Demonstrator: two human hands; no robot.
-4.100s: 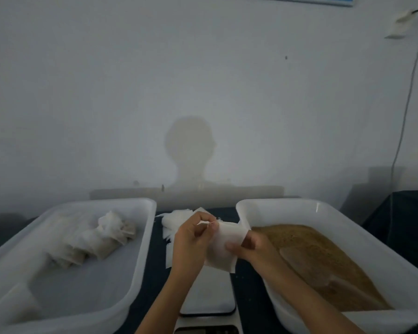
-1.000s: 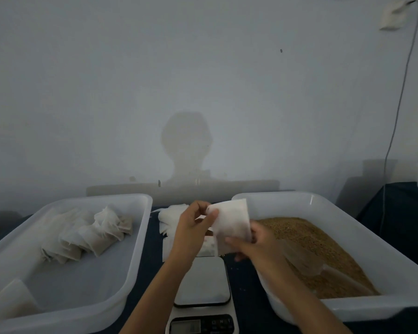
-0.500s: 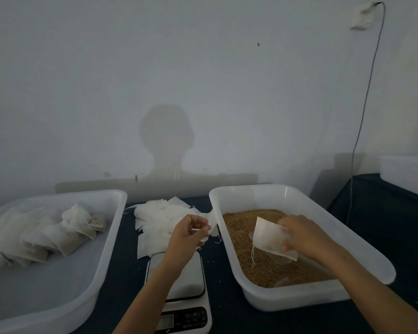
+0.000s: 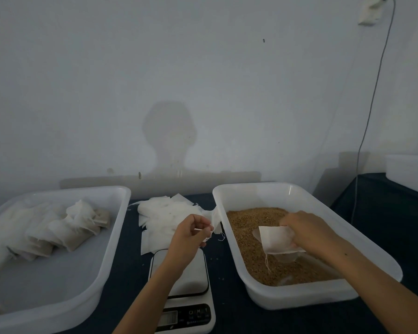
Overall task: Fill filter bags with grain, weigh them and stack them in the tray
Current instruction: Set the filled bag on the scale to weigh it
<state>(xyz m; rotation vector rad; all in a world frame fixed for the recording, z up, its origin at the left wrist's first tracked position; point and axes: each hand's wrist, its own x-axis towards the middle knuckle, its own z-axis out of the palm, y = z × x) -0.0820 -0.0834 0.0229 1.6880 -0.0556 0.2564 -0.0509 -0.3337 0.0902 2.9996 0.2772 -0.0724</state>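
My right hand [image 4: 310,233] grips an empty white filter bag [image 4: 275,241] low over the brown grain [image 4: 249,227] in the right white tub [image 4: 323,292]. The bag's thread dangles onto the grain. A clear scoop [image 4: 285,256] lies partly hidden beneath the bag. My left hand [image 4: 191,237] hovers above the scale [image 4: 186,278], with its fingers pinched on a small white scrap [image 4: 200,229]. Several filled bags [image 4: 65,229] are stacked at the back of the left tray [image 4: 101,273].
A loose pile of empty filter bags [image 4: 164,218] lies on the dark cloth between the two tubs, behind the scale. Another white tub [image 4: 408,172] stands on a table at the far right. A cable [image 4: 369,112] hangs down the wall.
My right hand carried the filter bag from the middle, rightward and down over the grain. My left hand let go of the bag and stayed above the scale. The view turned right.
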